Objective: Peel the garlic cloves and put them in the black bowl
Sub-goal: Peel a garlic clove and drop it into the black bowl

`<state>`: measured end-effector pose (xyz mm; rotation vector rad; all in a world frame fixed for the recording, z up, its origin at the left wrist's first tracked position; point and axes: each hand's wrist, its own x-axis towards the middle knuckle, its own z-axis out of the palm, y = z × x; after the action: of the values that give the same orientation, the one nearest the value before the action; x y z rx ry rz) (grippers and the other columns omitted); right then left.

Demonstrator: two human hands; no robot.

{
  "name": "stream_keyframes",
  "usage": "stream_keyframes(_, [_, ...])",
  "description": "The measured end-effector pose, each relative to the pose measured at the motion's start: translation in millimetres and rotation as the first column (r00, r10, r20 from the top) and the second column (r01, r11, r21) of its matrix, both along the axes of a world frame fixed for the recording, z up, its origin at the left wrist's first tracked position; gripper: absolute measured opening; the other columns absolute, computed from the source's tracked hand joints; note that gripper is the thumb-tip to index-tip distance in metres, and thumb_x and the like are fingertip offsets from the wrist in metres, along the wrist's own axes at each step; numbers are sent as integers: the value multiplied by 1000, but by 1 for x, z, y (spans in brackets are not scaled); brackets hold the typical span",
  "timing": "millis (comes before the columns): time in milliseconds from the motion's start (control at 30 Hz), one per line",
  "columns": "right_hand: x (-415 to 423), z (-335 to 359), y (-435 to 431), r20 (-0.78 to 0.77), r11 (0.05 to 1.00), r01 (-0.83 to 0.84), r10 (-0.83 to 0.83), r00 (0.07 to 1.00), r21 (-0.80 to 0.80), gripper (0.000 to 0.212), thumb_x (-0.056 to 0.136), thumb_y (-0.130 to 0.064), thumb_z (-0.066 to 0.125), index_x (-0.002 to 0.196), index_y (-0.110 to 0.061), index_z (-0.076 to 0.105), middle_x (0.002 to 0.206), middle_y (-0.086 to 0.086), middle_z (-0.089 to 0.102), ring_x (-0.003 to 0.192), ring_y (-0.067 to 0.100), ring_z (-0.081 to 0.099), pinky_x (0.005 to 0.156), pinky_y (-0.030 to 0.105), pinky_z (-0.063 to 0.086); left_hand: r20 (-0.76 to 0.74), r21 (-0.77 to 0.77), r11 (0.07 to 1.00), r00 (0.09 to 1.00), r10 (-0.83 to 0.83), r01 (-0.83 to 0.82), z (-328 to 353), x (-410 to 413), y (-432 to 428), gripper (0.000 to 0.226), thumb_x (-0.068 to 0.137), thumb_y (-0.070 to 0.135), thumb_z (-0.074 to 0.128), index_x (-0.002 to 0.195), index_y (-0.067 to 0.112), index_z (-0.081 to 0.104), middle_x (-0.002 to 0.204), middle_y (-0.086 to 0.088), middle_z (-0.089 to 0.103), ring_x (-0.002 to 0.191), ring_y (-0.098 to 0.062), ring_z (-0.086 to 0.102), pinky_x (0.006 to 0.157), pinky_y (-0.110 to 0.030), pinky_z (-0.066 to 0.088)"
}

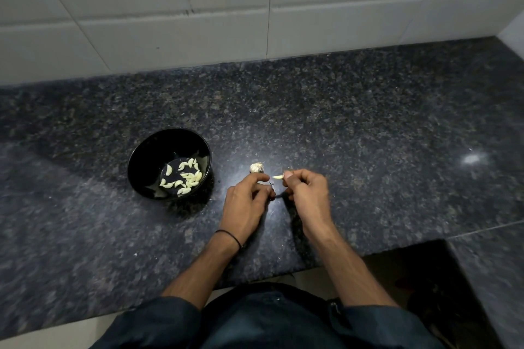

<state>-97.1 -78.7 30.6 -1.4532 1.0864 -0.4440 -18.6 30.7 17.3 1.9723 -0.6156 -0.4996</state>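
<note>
While right hand (307,193) pinches garlic clove (278,177), black bowl (147,156) left

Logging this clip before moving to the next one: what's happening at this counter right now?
A person is peeling garlic at a dark granite counter. The right hand pinches a pale garlic clove at its fingertips, while the left hand is curled beside it; what it holds is unclear. A partly broken garlic bulb lies just beyond the hands. To the left, the black bowl already holds many peeled cloves. The job is under way, not finished.
</note>
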Motion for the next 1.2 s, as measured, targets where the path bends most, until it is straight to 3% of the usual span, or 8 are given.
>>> stream_keyframes(200, [-1, -1, 1, -3, 1000, 3, -3, 1000, -18, 21, 95, -23, 66, 78, -13, 73, 77, 7, 73, 69, 11, 61, 73, 40, 52, 33, -21, 1000, 999, -21, 21, -1, 2, 2, 22, 85, 12, 72, 104, 24, 72, 79, 15, 74, 73, -7, 70, 77, -34, 57])
stream_keyframes(333, [-2, -1, 1, -10, 1000, -5, 5, 1000, -26, 21, 96, -24, 65, 78, -15, 72, 73, 2, 71, 69, 11, 62, 73, 37, 52, 1, -58, 998, 1000, 26, -26, 1, 2, 5, 14, 94, 14, 65, 103, 22, 72, 79, 8, 76, 73, -2, 72, 75, -28, 58])
stream_keyframes(500, [-2, -3, 4, -20, 999, -36, 35, 999, -39, 21, 94, -27, 65, 78, -16, 71, 70, -2, 70, 72, 17, 69, 73, 40, 54, 27, -113, 994, 1000, -1, 4, 8, 5, 10, 20, 91, 15, 70, 108, 24, 71, 95, 10, 74, 67, -15, 63, 63, -22, 50])
stream_keyframes(633, [-1, 0, 7, -13, 995, -78, 78, 997, -62, 21, 95, -24, 65, 76, -16, 71, 67, -3, 68, 67, 11, 61, 72, 37, 53, -23, -142, 990, 1000, -3, -1, 14, 5, 12, 10, 92, 17, 71, 101, 19, 74, 96, 9, 74, 74, -7, 69, 66, -16, 48])
stream_keyframes(733, [0, 1, 9, -13, 991, -113, 113, 994, -73, 21, 95, -23, 65, 76, -16, 72, 67, -5, 68, 67, 9, 61, 73, 38, 53, -35, -143, 990, 999, 10, -15, 16, 5, 13, 7, 91, 12, 70, 91, 16, 75, 83, 9, 74, 71, -4, 67, 64, -12, 45])
stream_keyframes(900, [-2, -2, 5, -10, 988, -120, 120, 993, -100, 19, 96, -24, 64, 82, -17, 74, 76, 2, 73, 75, 16, 68, 77, 43, 55, -68, -133, 986, 993, 92, -100, 8, 9, 22, 7, 91, 8, 69, 89, 12, 75, 81, 7, 73, 69, 3, 61, 68, -12, 45])
stream_keyframes(1100, [-3, -7, -2, -141, 893, -249, 211, 967, -374, 13, 94, -8, 64, 91, -16, 74, 92, -4, 65, 85, -1, 58, 76, 5, 39, -4, -33, 974, 974, 225, -225, -9, 15, 36, 15, 87, 11, 74, 79, 24, 72, 74, 9, 71, 68, -4, 63, 67, -16, 48])
stream_keyframes(1200, [3, -12, -1, -186, 832, -332, 277, 943, -445, 12, 90, -1, 66, 93, -9, 75, 93, -1, 63, 84, 8, 59, 77, 8, 43, 58, 30, 967, 967, 250, -252, -13, 16, 38, 18, 86, 15, 75, 75, 28, 68, 69, 12, 67, 64, 1, 59, 64, -16, 46])
